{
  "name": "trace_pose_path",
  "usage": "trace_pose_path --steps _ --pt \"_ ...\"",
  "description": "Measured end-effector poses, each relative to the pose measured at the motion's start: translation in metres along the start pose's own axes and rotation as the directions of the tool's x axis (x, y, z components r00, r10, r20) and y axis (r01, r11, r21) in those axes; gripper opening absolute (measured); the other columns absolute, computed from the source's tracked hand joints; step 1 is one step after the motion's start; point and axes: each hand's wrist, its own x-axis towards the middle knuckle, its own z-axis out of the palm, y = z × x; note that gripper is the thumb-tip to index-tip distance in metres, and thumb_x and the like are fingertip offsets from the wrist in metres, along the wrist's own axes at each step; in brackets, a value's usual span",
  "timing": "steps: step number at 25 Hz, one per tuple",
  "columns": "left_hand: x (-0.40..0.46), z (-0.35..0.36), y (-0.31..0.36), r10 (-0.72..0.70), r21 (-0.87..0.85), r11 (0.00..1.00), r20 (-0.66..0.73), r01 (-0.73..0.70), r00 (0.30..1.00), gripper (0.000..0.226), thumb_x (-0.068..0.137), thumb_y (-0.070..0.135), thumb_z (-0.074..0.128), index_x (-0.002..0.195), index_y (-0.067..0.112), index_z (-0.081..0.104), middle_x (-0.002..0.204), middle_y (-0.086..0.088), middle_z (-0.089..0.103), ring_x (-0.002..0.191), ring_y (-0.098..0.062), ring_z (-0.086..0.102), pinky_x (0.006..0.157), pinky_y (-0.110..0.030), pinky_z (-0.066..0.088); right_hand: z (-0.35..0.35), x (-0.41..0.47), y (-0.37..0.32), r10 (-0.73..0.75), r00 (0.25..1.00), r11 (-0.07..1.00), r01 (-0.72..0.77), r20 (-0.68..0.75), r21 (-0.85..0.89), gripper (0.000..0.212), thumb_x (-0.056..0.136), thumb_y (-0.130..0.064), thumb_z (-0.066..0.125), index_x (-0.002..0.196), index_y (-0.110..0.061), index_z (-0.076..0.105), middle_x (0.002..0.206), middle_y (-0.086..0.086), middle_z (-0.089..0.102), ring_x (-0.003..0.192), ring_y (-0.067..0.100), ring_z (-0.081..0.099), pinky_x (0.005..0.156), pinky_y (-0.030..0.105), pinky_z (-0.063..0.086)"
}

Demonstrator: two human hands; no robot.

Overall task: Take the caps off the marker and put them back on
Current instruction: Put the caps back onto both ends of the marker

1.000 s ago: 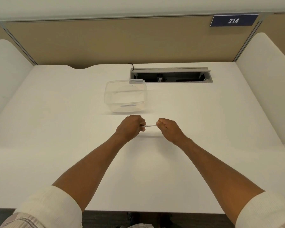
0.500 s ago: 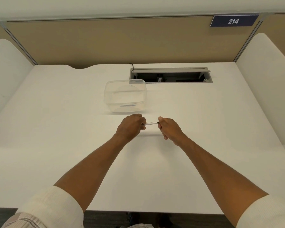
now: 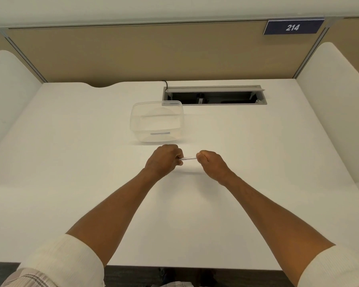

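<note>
Desk (image 3: 71, 183): white, bare except for an empty clear tub (image 3: 157, 123) just beyond your hands and a cable slot (image 3: 215, 96) behind it. Your left hand (image 3: 164, 159) and right hand (image 3: 210, 163) are both curled into fists around the ends of the marker (image 3: 188, 158), which is held level above the desk, between the fists, with only a short white stretch of barrel showing. Fingers closed tight on both sides; whether a cap sits inside either fist cannot be told from here, too small and covered. Judged step: seating the right-end cap. To do it well, keep the barrel steady in the left hand, push straight along its axis with the right, and do not twist or let the barrel tilt, so the cap goes on square. Against half a second ago: the right fingers were then looser, pinching at a dark tip; now that tip is covered and the right fist is fully closed.
</note>
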Motion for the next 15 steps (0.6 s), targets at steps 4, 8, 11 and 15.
trace_pose_path --steps 4,8,11,15 --pt "-0.004 0.001 0.003 0.039 0.109 0.993 -0.052 -0.033 0.998 0.005 0.089 0.015 0.066 0.091 0.012 0.069 0.085 -0.003 0.06 0.073 -0.029 0.057 0.059 -0.034 0.041 0.007 -0.001 -0.01 0.372 0.914 0.79 -0.403 0.161 0.462 0.03 0.092 -0.023 0.042 0.063 -0.019 0.037 0.055 -0.004 0.027 0.046 0.014 0.018 0.045 0.026 0.015" --pt "-0.004 0.0 0.004 0.07 0.169 0.984 -0.053 -0.06 0.996 0.006 0.091 0.013 0.063 0.093 0.01 0.067 0.087 -0.005 0.06 0.073 -0.032 0.057 0.057 -0.035 0.039 -0.002 0.001 -0.018 0.399 0.893 0.787 -0.449 0.207 0.423 0.031 0.093 -0.025 0.043 0.064 -0.015 0.045 0.052 -0.003 0.033 0.043 0.014 0.024 0.042 0.023 0.019" --pt "-0.002 -0.002 0.003 0.04 0.136 0.99 -0.042 -0.034 0.998 0.006 0.09 0.015 0.065 0.093 0.011 0.069 0.086 -0.004 0.06 0.074 -0.032 0.058 0.059 -0.035 0.041 -0.007 0.003 -0.008 0.185 0.981 0.972 -0.191 0.058 0.139 0.036 0.097 -0.03 0.046 0.074 -0.007 0.061 0.06 0.002 0.052 0.049 0.02 0.045 0.047 0.025 0.039" --pt "0.0 -0.002 -0.001 0.005 0.034 0.999 0.015 -0.006 1.0 0.008 0.086 0.019 0.07 0.091 0.013 0.07 0.084 0.001 0.059 0.078 -0.024 0.056 0.063 -0.031 0.039 -0.013 0.002 0.009 -0.124 0.992 0.99 0.126 0.032 -0.065 0.018 0.094 -0.02 0.055 0.078 -0.014 0.06 0.066 0.004 0.058 0.06 0.019 0.047 0.059 0.033 0.041"
